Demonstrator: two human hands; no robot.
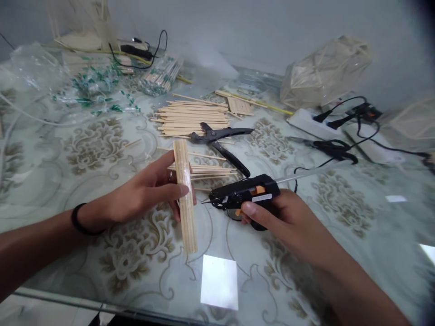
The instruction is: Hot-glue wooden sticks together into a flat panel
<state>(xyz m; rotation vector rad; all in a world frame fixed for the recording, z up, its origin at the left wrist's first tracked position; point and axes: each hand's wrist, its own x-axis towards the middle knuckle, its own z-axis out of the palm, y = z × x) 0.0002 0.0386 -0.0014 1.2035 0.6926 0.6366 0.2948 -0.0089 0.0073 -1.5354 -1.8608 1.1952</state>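
My left hand (149, 192) is closed round a flat panel of wooden sticks glued side by side (185, 199), held upright over the table. A black band circles that wrist. My right hand (282, 217) grips a black hot glue gun (244, 192) with orange parts. Its metal nozzle points left, close to the panel's right edge. A glue stick juts out from the gun's back end to the right.
A heap of loose wooden sticks (193, 118) lies behind, with black pliers (220, 138) beside it. Black scissors (331, 147), a white power strip (312, 124) with cables, and stick-frame models (322, 72) stand at the right. Plastic wrappers (95, 86) lie at the left. The glass table edge (102, 308) runs near me.
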